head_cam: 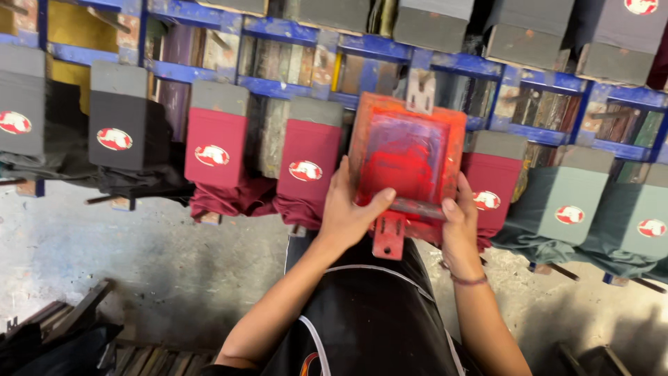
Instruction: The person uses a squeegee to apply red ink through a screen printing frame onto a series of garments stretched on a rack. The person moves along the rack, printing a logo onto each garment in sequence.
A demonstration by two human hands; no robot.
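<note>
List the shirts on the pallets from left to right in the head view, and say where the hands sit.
Grey shirt → black shirt → maroon shirt → second maroon shirt → red screen frame held by left hand and right hand → green shirt → second green shirt.

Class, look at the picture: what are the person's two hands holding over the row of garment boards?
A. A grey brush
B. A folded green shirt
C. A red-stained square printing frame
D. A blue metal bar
C: the left hand and the right hand both grip the near edge of the red-stained square printing frame, which sits over one board in the row of maroon shirts.
</note>
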